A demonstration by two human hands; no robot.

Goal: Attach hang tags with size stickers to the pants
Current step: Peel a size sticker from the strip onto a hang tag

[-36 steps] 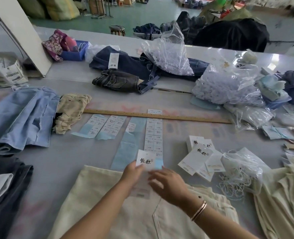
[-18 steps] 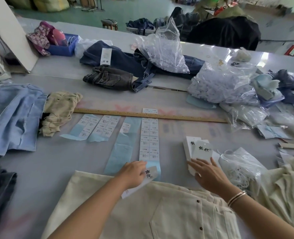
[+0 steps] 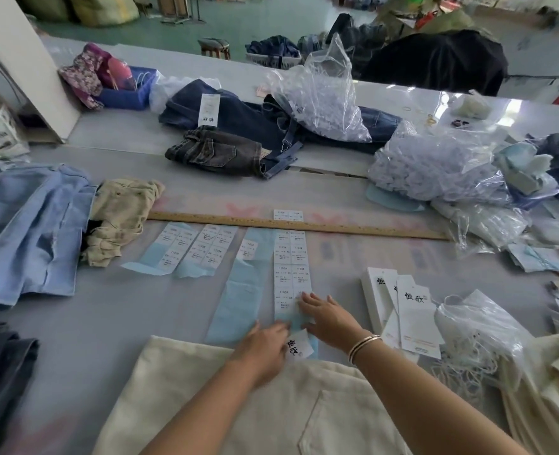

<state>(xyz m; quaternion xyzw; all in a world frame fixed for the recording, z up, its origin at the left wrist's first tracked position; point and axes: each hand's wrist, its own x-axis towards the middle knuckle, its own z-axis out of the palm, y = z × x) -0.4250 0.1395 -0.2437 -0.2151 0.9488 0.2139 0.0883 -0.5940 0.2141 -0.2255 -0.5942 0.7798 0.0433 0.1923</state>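
Reaching across the cream pants (image 3: 238, 405) at six o'clock, both hands meet at the near end of a long size-sticker sheet (image 3: 290, 270). The left hand (image 3: 263, 348) grips a white hang tag (image 3: 299, 348) printed with black characters, holding it down at the pants' far edge. The right hand (image 3: 325, 318), a bangle (image 3: 363, 346) at its wrist, lies with fingers (image 3: 304, 298) straight and spread, fingertips pressing on the lowest stickers; it grasps nothing. At three o'clock from the hands a stack of hang tags (image 3: 414, 310) fans out beside a clear bag of string loops (image 3: 481, 333). Three more sticker sheets (image 3: 202, 249) lie at eleven o'clock, just below a wooden ruler (image 3: 337, 226). Farther off toward twelve o'clock sit dark denim jeans (image 3: 219, 152) and clear plastic bags (image 3: 324, 96). Light blue pants (image 3: 25, 231) lie at nine o'clock.
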